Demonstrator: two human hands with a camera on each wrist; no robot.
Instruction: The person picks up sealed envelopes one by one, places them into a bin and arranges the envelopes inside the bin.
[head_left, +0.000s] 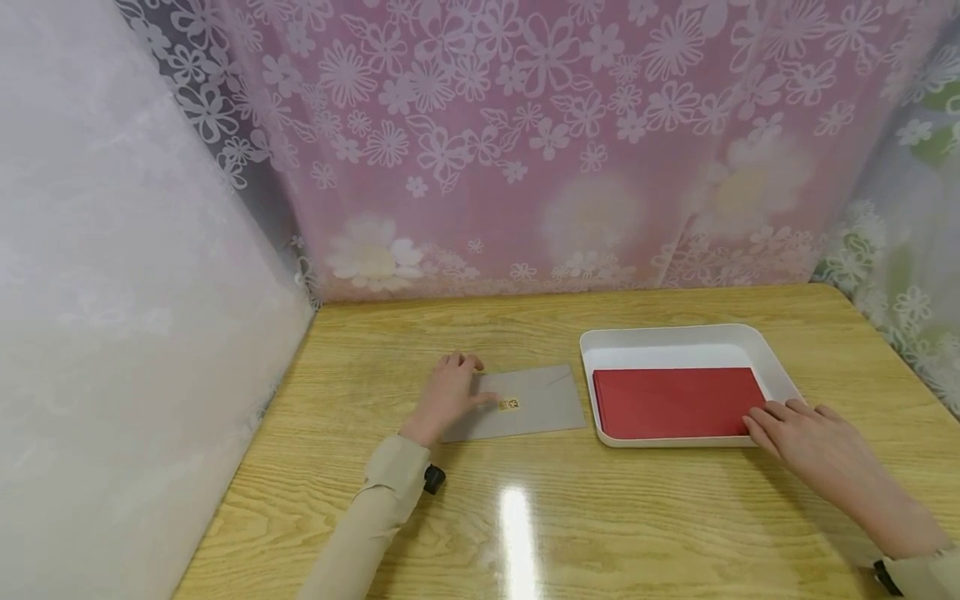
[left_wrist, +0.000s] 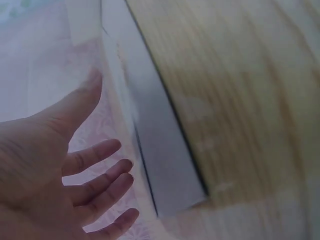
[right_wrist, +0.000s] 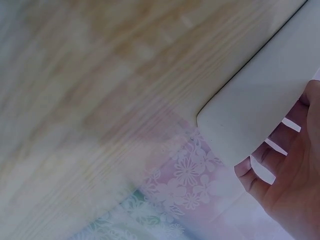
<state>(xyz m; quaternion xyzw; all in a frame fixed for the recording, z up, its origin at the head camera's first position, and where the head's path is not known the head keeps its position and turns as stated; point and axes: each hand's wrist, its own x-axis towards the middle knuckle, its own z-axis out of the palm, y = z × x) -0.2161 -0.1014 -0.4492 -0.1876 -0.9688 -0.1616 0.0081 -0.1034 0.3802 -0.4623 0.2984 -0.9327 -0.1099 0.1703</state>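
A flat grey envelope [head_left: 536, 408] with a small gold print lies on the table, its flap end to the right. My left hand [head_left: 448, 398] is over its left end, thumb pointing across it toward the print. In the left wrist view the fingers [left_wrist: 102, 177] of this hand are spread and loosely bent, holding nothing. A red stack of flat, envelope-like pieces [head_left: 678, 404] lies in a white tray [head_left: 675, 337]. My right hand [head_left: 813, 429] rests at the tray's front right corner, thumb near the red stack. The right wrist view shows its fingers [right_wrist: 257, 185] right at the rim.
The wooden table [head_left: 360, 350] carries the envelope and, right of it, the tray. A pink floral curtain [head_left: 525, 167] hangs behind the far edge. White sheeting [head_left: 142, 292] borders the left side, and a green-and-white floral cloth [head_left: 900, 275] the right.
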